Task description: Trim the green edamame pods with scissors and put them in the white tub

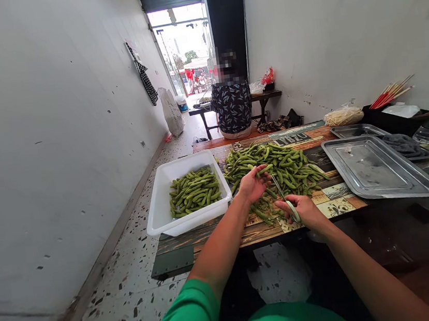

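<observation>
My left hand (255, 183) is closed around a green bean pod (264, 170), palm turned up, just above the near side of a heap of pods (280, 160). In my right hand (302, 211) is a pair of scissors (291, 211) with pale green handles, its blades pointing up toward the left hand's fingers. Whether the blades touch the pod I cannot tell. Small cut bits and pods (262, 212) lie on the table below both hands. To the left, a white plastic tub (158, 209) holds many more pods (195, 191).
Metal trays (380, 174) lie on the patterned table (208, 237) at right, near a black box (389, 117) of red sticks and a bagged bundle (344, 115). A person (232, 106) sits beyond the table, back turned. A wall (60, 148) runs along the left.
</observation>
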